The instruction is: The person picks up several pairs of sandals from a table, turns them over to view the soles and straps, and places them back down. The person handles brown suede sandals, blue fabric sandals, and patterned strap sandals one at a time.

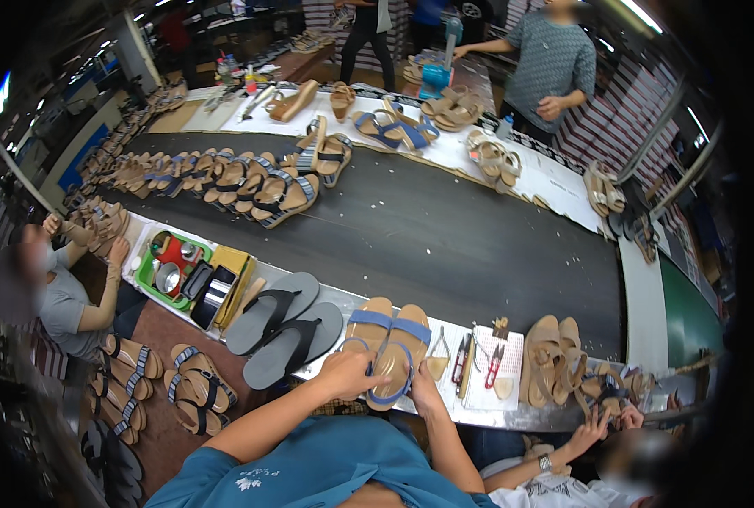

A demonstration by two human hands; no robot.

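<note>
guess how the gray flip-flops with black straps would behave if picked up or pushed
The gray flip-flops would probably slide rather than roll, given their broad, flat soles. The black straps look narrow beside the soles, so may flex when gripped.

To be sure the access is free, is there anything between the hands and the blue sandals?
Nothing visible: the left hand and right hand are both directly at the blue sandals. The grey flip-flops lie to the left, not between.

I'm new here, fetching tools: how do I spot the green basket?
Find the wide dark belt. Along its near edge, left of the grey flip-flops, sits the green basket. Its bright rim surrounding a metal bowl sets it apart from the yellow item nearby.
</note>
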